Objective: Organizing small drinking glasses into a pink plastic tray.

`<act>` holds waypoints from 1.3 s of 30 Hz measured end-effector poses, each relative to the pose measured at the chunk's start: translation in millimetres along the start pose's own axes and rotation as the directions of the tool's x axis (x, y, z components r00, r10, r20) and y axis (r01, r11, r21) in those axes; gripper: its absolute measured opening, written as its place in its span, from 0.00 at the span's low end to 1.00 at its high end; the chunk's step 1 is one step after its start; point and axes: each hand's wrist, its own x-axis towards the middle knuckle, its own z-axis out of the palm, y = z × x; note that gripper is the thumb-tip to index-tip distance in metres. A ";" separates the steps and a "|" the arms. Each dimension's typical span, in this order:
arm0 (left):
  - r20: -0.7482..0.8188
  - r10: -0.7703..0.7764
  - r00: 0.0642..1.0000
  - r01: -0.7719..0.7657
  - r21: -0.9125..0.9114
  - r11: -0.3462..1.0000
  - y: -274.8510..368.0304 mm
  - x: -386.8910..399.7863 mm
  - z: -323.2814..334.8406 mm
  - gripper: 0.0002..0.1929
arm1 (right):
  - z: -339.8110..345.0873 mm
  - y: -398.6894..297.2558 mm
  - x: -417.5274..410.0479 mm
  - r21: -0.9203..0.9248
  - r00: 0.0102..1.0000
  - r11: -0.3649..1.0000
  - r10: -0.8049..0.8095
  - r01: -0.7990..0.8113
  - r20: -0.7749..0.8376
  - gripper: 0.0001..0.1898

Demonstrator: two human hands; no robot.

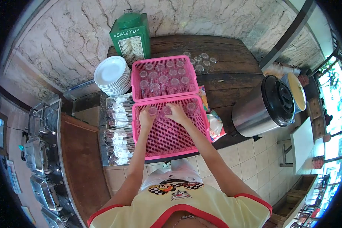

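Both my hands are inside the near pink plastic basket (171, 155), at its far side. My left hand (146, 116) grips a clear glass mug (153, 111) near the left corner. In my right hand (175, 113) is another clear glass (167, 110), a short gap away from the first. A third glass (191, 107) stands to the right of my right hand, untouched. Behind, touching this basket, a second pink basket (164, 98) holds several upside-down glass mugs (163, 79). The bottom of the near basket shows bare mesh in front of my hands.
White plates (111, 72) are stacked left of the far basket, by a green lantern-shaped box (134, 34). Trays of napkin-wrapped cutlery (120, 146) lie left. More glasses (199, 67) stand behind right. Plastic packets (215, 125) and a steel drink urn (250, 105) are to the right.
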 end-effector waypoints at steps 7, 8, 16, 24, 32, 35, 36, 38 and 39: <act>0.031 -0.086 0.996 0.085 0.029 0.996 -2.7 -3.6 16.5 0.28 | 23.5 11.4 7.2 -0.064 0.999 0.997 0.042 -0.041 0.018 0.30; 0.033 -0.087 0.996 0.086 0.030 0.996 -3.7 -3.2 19.3 0.28 | 25.0 12.8 9.5 -0.074 0.998 0.996 0.052 -0.049 0.035 0.30; 0.000 -0.083 0.997 0.083 0.005 0.997 -9.7 -3.0 31.4 0.28 | 28.0 15.7 16.3 -0.130 0.997 0.991 0.050 -0.041 0.064 0.31; -0.056 -0.106 0.993 0.105 -0.025 0.994 -6.5 -7.7 28.5 0.28 | 27.5 16.8 20.2 -0.123 0.990 0.991 0.063 -0.048 0.122 0.32; 0.025 -0.168 0.985 0.169 -0.011 0.986 -12.8 -6.2 30.9 0.31 | 27.9 16.3 18.3 -0.095 0.994 0.993 0.075 -0.067 0.081 0.31; 0.078 -0.170 0.982 0.158 0.138 0.978 11.2 -3.6 28.7 0.33 | 22.7 30.9 11.4 -0.118 0.988 0.990 0.092 -0.077 0.124 0.34; 0.055 -0.205 0.977 0.192 0.186 0.964 18.5 0.8 21.0 0.33 | 20.7 24.3 11.1 -0.118 0.999 0.993 0.004 0.000 0.035 0.35; 0.049 -0.154 0.987 0.141 0.207 0.968 31.1 10.7 18.7 0.31 | 4.0 24.2 10.0 -0.068 0.991 0.994 -0.094 0.088 -0.091 0.34; 0.031 -0.122 0.992 0.111 0.237 0.965 38.3 18.3 16.3 0.30 | -11.4 23.6 13.5 -0.075 0.990 0.994 -0.092 0.085 -0.104 0.34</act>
